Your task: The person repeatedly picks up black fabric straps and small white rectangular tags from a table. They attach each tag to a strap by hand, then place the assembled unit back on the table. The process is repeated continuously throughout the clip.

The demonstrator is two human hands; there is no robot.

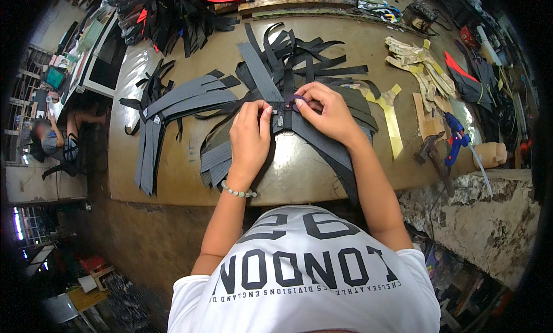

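Brown surface point(322, 177) carries grey strap piles. Grey strap point(286, 115) w/ long axis running away from the person, between both hands. Left hand point(251, 138) fingers pinch it; right hand point(328, 111) fingers curl, pinching its top.

two hands point(252, 138), one blue glue gun point(456, 138)

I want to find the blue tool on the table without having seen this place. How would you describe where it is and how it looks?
Start from the big brown worktable and go to its edge on the person's right, past the right hand that presses dark grey straps. There the blue tool lies next to a brown hammer and a tan roll. It alone there is bright blue, pistol-shaped.
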